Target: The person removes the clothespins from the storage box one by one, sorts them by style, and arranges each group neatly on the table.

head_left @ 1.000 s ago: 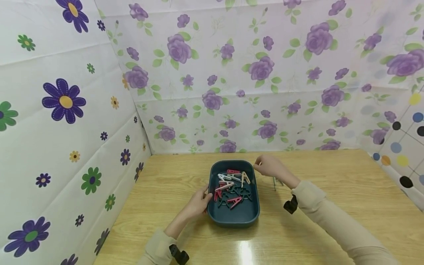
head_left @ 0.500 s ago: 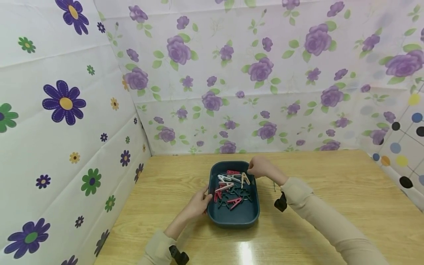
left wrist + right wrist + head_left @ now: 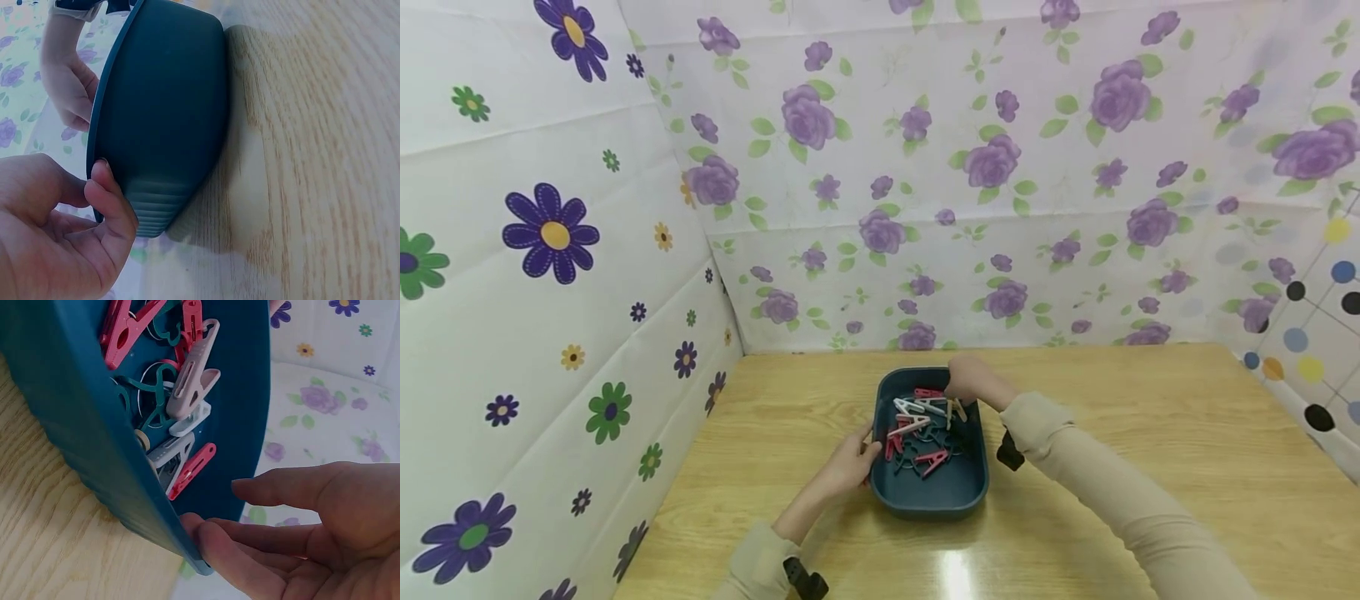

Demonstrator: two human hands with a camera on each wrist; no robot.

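A dark teal plastic basket (image 3: pixel 936 498) with rounded corners rests on the wooden table, holding several clothespins. Pink (image 3: pixel 932 461), white (image 3: pixel 908 406) and dark green ones lie jumbled in its far and middle part; a beige one is partly hidden by my right hand. My left hand (image 3: pixel 852 458) grips the basket's left wall, thumb at the rim and fingers outside, as the left wrist view shows (image 3: pixel 62 231). My right hand (image 3: pixel 972 380) is over the far right corner. In the right wrist view, that hand (image 3: pixel 325 537) touches the rim, thumb apart from the fingers, nothing visible between them.
The wooden table (image 3: pixel 1150 433) extends to both sides of the basket. Flower-printed cloth (image 3: pixel 880 183) hangs behind it, and another patterned cloth (image 3: pixel 467 333) stands along the left.
My right hand has moved left from beside the basket to over its far right corner. The thin greenish thing on the table is now hidden by the right arm. The left hand stays put.
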